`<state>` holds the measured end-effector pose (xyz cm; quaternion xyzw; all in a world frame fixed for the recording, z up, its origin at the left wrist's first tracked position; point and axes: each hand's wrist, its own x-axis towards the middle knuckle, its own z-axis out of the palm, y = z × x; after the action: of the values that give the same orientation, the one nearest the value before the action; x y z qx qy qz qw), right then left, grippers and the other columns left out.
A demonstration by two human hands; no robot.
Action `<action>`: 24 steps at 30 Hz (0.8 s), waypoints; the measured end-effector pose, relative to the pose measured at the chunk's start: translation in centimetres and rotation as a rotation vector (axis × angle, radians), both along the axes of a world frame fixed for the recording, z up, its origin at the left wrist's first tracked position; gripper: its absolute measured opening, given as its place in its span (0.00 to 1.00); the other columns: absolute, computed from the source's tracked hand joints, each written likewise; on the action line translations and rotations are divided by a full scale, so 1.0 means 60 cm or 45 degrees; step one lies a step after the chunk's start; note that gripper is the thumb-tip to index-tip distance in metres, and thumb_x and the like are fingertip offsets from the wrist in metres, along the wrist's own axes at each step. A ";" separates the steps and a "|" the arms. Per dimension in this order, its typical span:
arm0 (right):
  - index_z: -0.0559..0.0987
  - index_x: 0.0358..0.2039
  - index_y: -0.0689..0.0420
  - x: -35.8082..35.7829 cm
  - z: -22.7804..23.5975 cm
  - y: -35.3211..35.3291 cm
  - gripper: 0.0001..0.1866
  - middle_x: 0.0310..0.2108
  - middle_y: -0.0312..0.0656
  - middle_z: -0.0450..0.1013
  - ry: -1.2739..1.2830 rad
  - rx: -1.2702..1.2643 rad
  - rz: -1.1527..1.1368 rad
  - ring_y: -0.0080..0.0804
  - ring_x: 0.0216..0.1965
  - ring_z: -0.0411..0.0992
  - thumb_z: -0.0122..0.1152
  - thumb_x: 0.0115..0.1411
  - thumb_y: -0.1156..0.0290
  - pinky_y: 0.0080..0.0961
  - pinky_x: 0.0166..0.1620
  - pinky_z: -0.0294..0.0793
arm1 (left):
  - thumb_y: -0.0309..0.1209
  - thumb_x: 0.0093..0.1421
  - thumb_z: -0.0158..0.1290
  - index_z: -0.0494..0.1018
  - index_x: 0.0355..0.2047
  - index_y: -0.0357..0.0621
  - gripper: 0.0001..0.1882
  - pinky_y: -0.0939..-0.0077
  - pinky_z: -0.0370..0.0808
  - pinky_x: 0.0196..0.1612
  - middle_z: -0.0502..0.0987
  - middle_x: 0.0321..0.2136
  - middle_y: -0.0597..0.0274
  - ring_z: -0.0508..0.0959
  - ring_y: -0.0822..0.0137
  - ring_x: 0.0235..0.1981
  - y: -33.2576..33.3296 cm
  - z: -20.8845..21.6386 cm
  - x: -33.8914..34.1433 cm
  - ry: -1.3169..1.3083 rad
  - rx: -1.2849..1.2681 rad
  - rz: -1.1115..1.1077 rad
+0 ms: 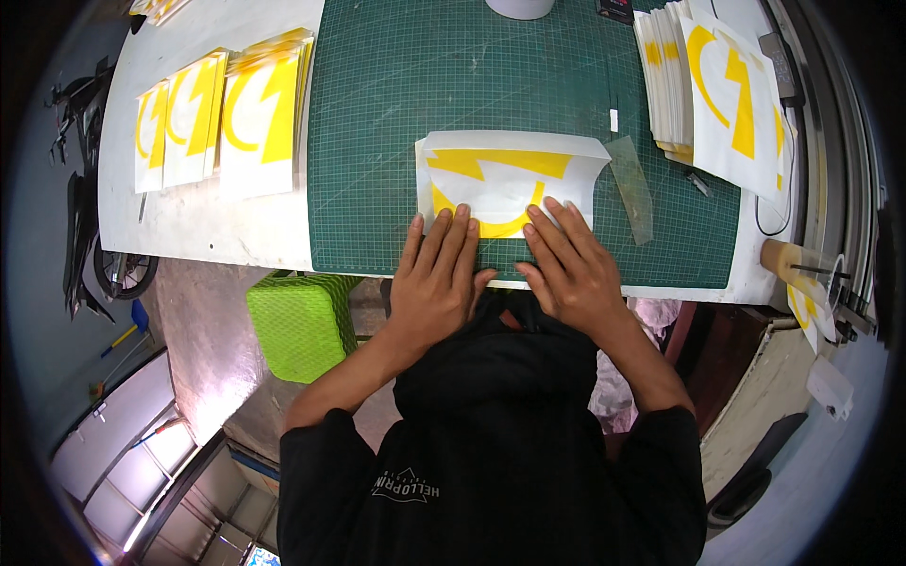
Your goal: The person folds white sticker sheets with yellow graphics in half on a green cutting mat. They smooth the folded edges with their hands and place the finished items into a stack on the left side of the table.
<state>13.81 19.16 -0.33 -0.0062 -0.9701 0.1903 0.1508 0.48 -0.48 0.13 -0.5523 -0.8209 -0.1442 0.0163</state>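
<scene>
A white sheet with yellow shapes (514, 189), which looks like a sticker sheet, lies crosswise in front of me on a green cutting mat (406, 85). Its far edge and right side curl up from the mat. My left hand (439, 274) lies flat, with its fingertips on the sheet's near left part. On the near right part rest the fingertips of my right hand (571, 264), its fingers stretched out too. A clear strip, perhaps a plastic scraper or film (630, 189), lies just right of the sheet.
Stacks of similar yellow-and-white sheets stand at the left (260, 123) and right (727, 94). A small cutter-like metal piece (698, 183) lies near the right stack. A white round container (521, 8) stands at the far edge. Below the table's left side is a green woven stool (300, 325).
</scene>
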 end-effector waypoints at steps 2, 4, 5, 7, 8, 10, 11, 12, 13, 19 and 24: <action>0.82 0.51 0.66 -0.002 0.006 -0.009 0.23 0.62 0.51 0.74 0.008 0.034 -0.052 0.49 0.65 0.70 0.69 0.62 0.62 0.52 0.69 0.67 | 0.49 0.70 0.52 0.73 0.61 0.30 0.32 0.40 0.59 0.72 0.73 0.65 0.44 0.73 0.45 0.65 0.006 0.001 0.009 -0.001 -0.023 0.050; 0.81 0.56 0.63 0.000 0.007 -0.009 0.25 0.61 0.50 0.75 -0.022 0.107 -0.073 0.47 0.61 0.71 0.69 0.61 0.63 0.54 0.67 0.66 | 0.50 0.70 0.51 0.73 0.63 0.35 0.32 0.39 0.58 0.72 0.73 0.65 0.45 0.73 0.46 0.65 0.007 0.001 0.019 0.003 -0.040 0.108; 0.81 0.58 0.61 0.000 0.008 -0.009 0.26 0.60 0.50 0.75 -0.037 0.144 -0.083 0.46 0.60 0.72 0.69 0.61 0.64 0.55 0.66 0.65 | 0.51 0.71 0.51 0.73 0.64 0.38 0.32 0.38 0.57 0.72 0.73 0.64 0.46 0.73 0.46 0.65 0.009 0.001 0.023 0.005 -0.049 0.137; 0.80 0.59 0.55 -0.014 0.014 -0.024 0.25 0.59 0.47 0.75 -0.053 0.157 -0.157 0.46 0.57 0.71 0.65 0.63 0.62 0.58 0.66 0.63 | 0.51 0.71 0.50 0.73 0.66 0.45 0.31 0.37 0.57 0.72 0.73 0.64 0.47 0.73 0.48 0.64 0.023 0.002 0.032 -0.008 -0.016 0.196; 0.80 0.60 0.53 -0.021 0.016 -0.032 0.24 0.58 0.45 0.75 -0.061 0.164 -0.195 0.46 0.56 0.71 0.63 0.64 0.61 0.59 0.65 0.62 | 0.52 0.71 0.50 0.73 0.67 0.49 0.31 0.37 0.56 0.72 0.73 0.64 0.47 0.73 0.48 0.64 0.028 0.002 0.034 -0.015 0.001 0.224; 0.79 0.62 0.50 -0.024 0.002 -0.044 0.25 0.56 0.45 0.74 -0.060 0.201 -0.243 0.46 0.56 0.71 0.63 0.64 0.60 0.61 0.65 0.62 | 0.54 0.71 0.49 0.72 0.68 0.58 0.30 0.37 0.55 0.72 0.73 0.64 0.49 0.72 0.50 0.63 0.030 -0.008 0.037 0.015 -0.040 0.259; 0.78 0.63 0.48 -0.024 -0.003 -0.046 0.26 0.55 0.44 0.74 -0.061 0.220 -0.268 0.46 0.55 0.71 0.62 0.64 0.59 0.62 0.65 0.61 | 0.54 0.71 0.49 0.72 0.68 0.57 0.30 0.37 0.55 0.72 0.72 0.64 0.50 0.72 0.50 0.63 0.030 -0.012 0.038 0.022 -0.036 0.260; 0.79 0.63 0.48 -0.023 -0.002 -0.047 0.26 0.55 0.45 0.74 -0.059 0.217 -0.271 0.46 0.56 0.70 0.62 0.64 0.59 0.62 0.66 0.59 | 0.54 0.71 0.48 0.72 0.68 0.57 0.30 0.37 0.54 0.73 0.72 0.64 0.50 0.72 0.50 0.64 0.028 -0.012 0.040 0.030 -0.037 0.270; 0.79 0.62 0.48 -0.022 -0.002 -0.046 0.25 0.56 0.45 0.73 -0.058 0.215 -0.276 0.47 0.56 0.70 0.62 0.64 0.59 0.63 0.67 0.58 | 0.54 0.71 0.48 0.72 0.68 0.57 0.30 0.36 0.52 0.73 0.72 0.65 0.50 0.71 0.50 0.64 0.026 -0.009 0.039 0.013 -0.048 0.266; 0.82 0.58 0.49 0.044 0.006 0.025 0.23 0.57 0.49 0.70 -0.089 0.259 -0.470 0.49 0.59 0.66 0.66 0.63 0.60 0.56 0.62 0.56 | 0.52 0.72 0.48 0.71 0.68 0.54 0.29 0.30 0.46 0.72 0.68 0.67 0.50 0.66 0.44 0.67 -0.042 0.002 -0.008 0.116 -0.161 0.354; 0.83 0.58 0.49 0.046 0.001 0.016 0.24 0.58 0.50 0.70 -0.080 0.222 -0.514 0.50 0.59 0.64 0.68 0.62 0.55 0.54 0.58 0.56 | 0.49 0.69 0.53 0.72 0.64 0.42 0.31 0.32 0.50 0.71 0.63 0.69 0.42 0.60 0.40 0.70 -0.017 0.024 0.001 -0.005 0.034 0.430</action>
<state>16.56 20.09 -0.25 -0.1932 -0.9661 0.0714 0.1555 0.54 -1.52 1.59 -0.4060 -0.9000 -0.1515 0.0460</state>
